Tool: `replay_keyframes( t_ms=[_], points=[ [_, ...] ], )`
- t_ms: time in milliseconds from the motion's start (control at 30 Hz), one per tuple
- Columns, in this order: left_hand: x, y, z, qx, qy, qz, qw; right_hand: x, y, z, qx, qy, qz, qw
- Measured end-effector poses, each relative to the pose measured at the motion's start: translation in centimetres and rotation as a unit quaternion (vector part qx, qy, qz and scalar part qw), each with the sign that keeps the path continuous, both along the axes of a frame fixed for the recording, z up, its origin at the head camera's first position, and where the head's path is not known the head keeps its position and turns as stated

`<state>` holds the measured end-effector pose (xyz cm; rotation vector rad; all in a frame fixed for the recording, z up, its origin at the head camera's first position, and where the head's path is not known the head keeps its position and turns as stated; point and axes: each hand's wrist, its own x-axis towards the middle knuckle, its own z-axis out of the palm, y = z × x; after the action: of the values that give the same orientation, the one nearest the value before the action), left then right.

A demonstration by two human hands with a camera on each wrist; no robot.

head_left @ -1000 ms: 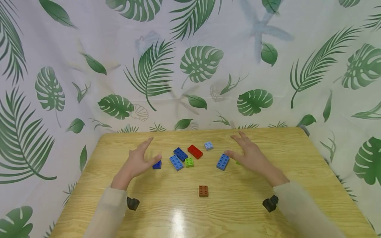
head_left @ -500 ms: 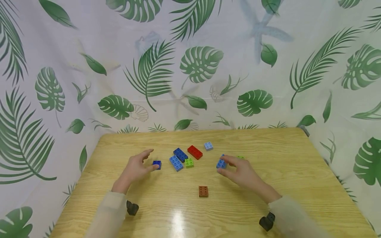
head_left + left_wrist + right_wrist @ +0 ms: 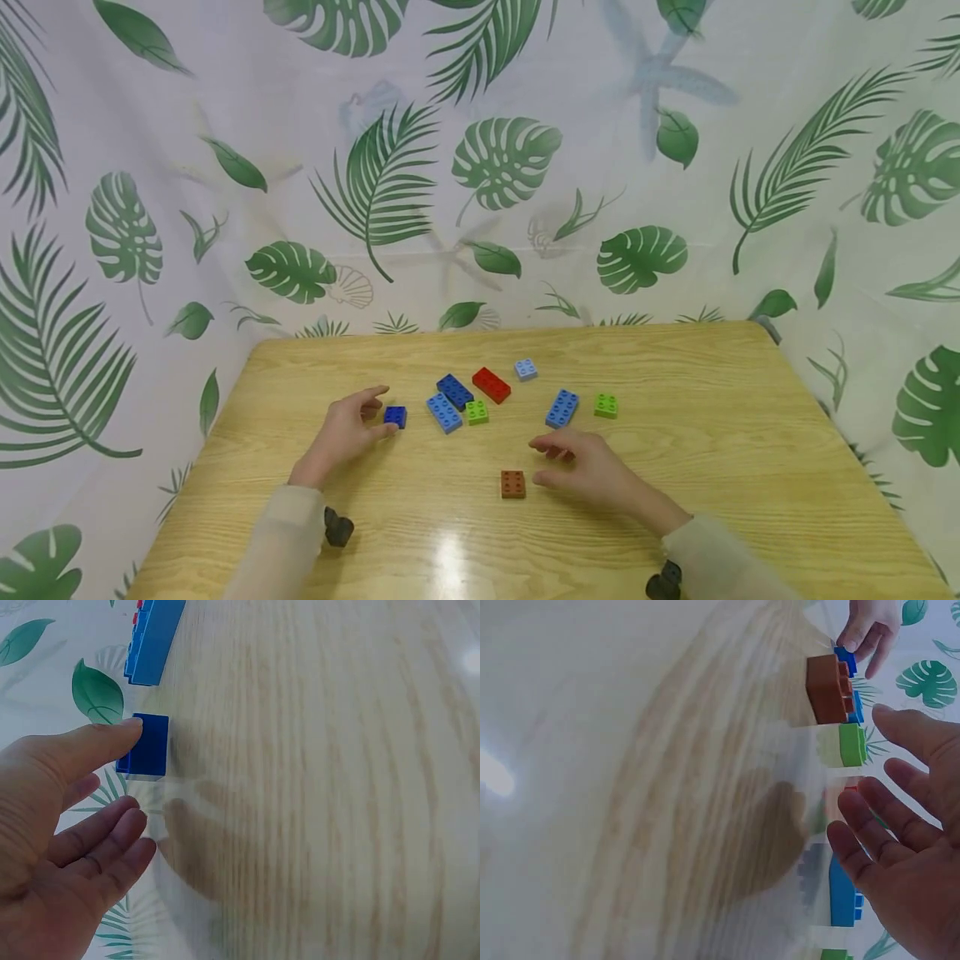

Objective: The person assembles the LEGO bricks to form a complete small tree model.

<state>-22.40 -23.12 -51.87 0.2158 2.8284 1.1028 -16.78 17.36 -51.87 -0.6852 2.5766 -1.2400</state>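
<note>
hovering right hand [image 3: 588, 468]: thumb and fingers apart, nothing held; the gap between them faces toward the other hand.
brown brick [image 3: 513, 484]: just off the right thumb's tip, on the side toward the other hand, lying studs up on the table [image 3: 720, 400]; apart from the fingers.
brown brick grip: judged from here, sliding the hand a little sideways would bring the thumb to the brick's near side and the forefinger to its far side; best to settle both pads low on the walls before squeezing, since a pinch now would meet only air or nudge the brick with the thumb.
left hand [image 3: 348, 429]: thumb and forefinger apart, with a small dark blue brick [image 3: 395, 417] at the mouth of their gap; the thumb tip overlaps it in the wrist view, but touching or not, i cannot tell.
small dark blue brick grip: moving the hand slightly toward the brick should seat it deeper; pressing evenly from both sides would likely keep it from turning.
blue brick [image 3: 562, 408]: just ahead of the right hand's knuckles; worth keeping them clear of it.
green brick [image 3: 606, 406]: ahead of the right hand's back, beside the blue one; well out of the thumb's path.
</note>
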Motion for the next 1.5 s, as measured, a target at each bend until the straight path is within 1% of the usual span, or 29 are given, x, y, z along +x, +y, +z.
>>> replay_keyframes(
  t_ms=[200, 400, 600, 767, 967, 1033, 1167, 1267, 1500],
  points=[
    [-0.4, -0.3, -0.5, 0.020, -0.006, 0.001, 0.9998, 0.3, -0.4, -0.9, -0.005, -0.040, 0.020, 0.999],
    [-0.8, -0.4, -1.0, 0.030, -0.023, -0.002, 0.9993, 0.4, -0.9, -1.3, -0.005, -0.059, 0.032, 0.998],
    [-0.9, -0.5, -1.2, 0.037, -0.024, -0.009, 0.9990, 0.4, -1.1, -1.4, 0.006, -0.067, 0.029, 0.997],
    [-1.0, -0.5, -1.4, 0.033, -0.023, -0.009, 0.9992, 0.4, -1.2, -1.7, 0.010, -0.058, 0.027, 0.998],
    [-0.7, -0.5, -1.0, 0.037, -0.031, -0.001, 0.9988, 0.4, -1.4, -1.9, 0.006, -0.043, 0.029, 0.999],
    [-0.6, -0.5, -0.7, 0.041, -0.035, 0.001, 0.9985, 0.4, -1.4, -1.9, 0.009, -0.043, 0.030, 0.999],
    [-0.3, -0.3, -0.2, 0.052, -0.040, -0.002, 0.9978, 0.5, -1.5, -1.8, 0.021, -0.059, 0.027, 0.998],
    [-0.2, -0.2, -0.1, 0.056, -0.039, -0.003, 0.9977, 0.5, -1.8, -1.6, 0.030, -0.064, 0.025, 0.997],
    [0.0, 0.2, 0.4, 0.060, -0.027, -0.006, 0.9978, 0.4, -2.2, -1.7, 0.040, -0.041, 0.020, 0.998]
  ],
)
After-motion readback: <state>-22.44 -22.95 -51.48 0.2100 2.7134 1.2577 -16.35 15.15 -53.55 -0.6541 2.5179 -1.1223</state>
